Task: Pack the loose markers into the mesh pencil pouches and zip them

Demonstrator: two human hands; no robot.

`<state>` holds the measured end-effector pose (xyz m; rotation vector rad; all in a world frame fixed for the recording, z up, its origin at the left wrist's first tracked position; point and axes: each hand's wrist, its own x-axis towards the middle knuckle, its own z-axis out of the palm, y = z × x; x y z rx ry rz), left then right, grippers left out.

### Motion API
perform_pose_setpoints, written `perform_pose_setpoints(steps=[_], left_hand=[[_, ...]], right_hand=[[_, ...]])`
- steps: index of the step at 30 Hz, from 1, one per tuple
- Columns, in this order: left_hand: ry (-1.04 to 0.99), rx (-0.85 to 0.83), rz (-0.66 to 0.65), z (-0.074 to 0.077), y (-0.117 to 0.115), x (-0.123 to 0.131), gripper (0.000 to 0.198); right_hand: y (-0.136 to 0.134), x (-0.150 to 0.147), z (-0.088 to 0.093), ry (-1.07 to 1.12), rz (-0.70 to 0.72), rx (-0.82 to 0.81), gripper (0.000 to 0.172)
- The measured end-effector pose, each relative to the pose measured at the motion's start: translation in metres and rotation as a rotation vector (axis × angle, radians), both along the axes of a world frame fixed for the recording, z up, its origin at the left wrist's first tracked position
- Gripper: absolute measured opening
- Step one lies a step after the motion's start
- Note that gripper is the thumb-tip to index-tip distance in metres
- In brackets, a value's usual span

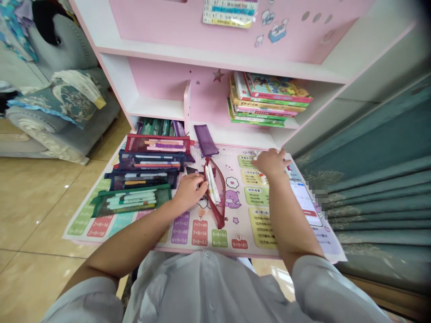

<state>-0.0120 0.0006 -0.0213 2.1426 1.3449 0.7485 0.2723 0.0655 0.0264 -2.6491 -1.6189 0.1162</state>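
Note:
A pink mesh pencil case lies open at the middle of the desk mat with white pens sticking out of it. My left hand has its fingers closed on the case's left edge. My right hand reaches to the right rear of the mat, fingers curled down over small pens there; what they grip is hidden. Left of my left hand lie several filled mesh cases in a row: red, navy, dark and green.
A purple pouch lies behind the open case. A phone rests on the mat's right side. Stacked books fill the pink shelf behind. A sofa stands left, a teal curtain hangs right.

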Motion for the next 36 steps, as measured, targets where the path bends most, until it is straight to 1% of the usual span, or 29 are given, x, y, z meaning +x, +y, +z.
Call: perform_pose_setpoints(steps=[2,4,7,11,16,19,25,28,31,33,36], left_hand=[[0.003,0.000,-0.001,0.000,0.000,0.000,0.034],[0.006,-0.002,-0.004,0.001,0.000,0.001,0.033],[0.005,-0.008,-0.005,0.003,-0.001,0.001,0.031],[-0.004,-0.008,-0.003,0.004,-0.001,0.001,0.032],[0.000,0.000,-0.005,0.003,0.000,0.000,0.033],[-0.001,-0.002,0.001,0.003,-0.001,0.000,0.032],[-0.001,-0.009,0.010,0.003,-0.001,0.000,0.030],[0.012,-0.016,0.010,0.004,-0.001,0.000,0.030],[0.019,-0.008,0.006,0.003,0.000,0.000,0.031],[0.019,0.001,0.004,0.003,-0.001,0.000,0.032],[0.016,0.005,0.000,0.003,-0.001,0.000,0.033]], right_hand=[[0.008,0.018,-0.007,-0.020,-0.102,-0.124,0.059],[0.012,0.030,-0.013,-0.025,-0.146,-0.186,0.065],[0.014,0.035,-0.018,-0.027,-0.157,-0.239,0.065],[0.015,0.032,-0.021,-0.040,-0.138,-0.286,0.065],[0.019,0.029,-0.029,-0.081,-0.099,-0.259,0.058],[0.020,0.029,-0.032,-0.093,-0.090,-0.244,0.057],[0.015,0.023,-0.025,-0.073,-0.092,-0.241,0.058],[0.012,0.019,-0.020,-0.066,-0.070,-0.185,0.061],[0.009,0.011,-0.014,-0.055,-0.006,-0.116,0.063],[0.005,0.003,-0.008,-0.034,0.041,-0.094,0.061],[-0.001,-0.012,0.000,-0.003,0.105,-0.075,0.051]])
